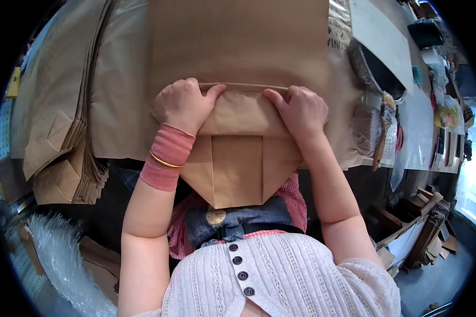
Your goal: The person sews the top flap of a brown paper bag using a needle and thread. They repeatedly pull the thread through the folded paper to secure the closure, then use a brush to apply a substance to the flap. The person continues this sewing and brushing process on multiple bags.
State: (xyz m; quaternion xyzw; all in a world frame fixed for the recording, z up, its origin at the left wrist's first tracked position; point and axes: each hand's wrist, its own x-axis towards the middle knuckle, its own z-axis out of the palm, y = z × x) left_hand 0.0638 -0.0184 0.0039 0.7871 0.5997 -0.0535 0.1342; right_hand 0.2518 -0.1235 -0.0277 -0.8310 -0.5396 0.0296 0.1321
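Note:
A large brown paper bag [237, 169] lies on the table in front of me, its folded bottom end hanging over the near edge toward my waist. My left hand [181, 105], below a pink wristband with a gold bangle, is closed on the left part of a raised fold across the bag. Closed on the right part of the same fold is my right hand [303, 108]. Both thumbs point inward along the paper, with a taut stretch of fold between them. My fingers curl out of sight under the paper.
Stacked brown paper bags [63, 182] overhang the table's near edge at left. To the right are a dark tray [375, 68], a pale board [383, 34], a wooden-handled brush [380, 148] and something red-handled [399, 137]. Clear plastic strands [63, 259] bulge at lower left.

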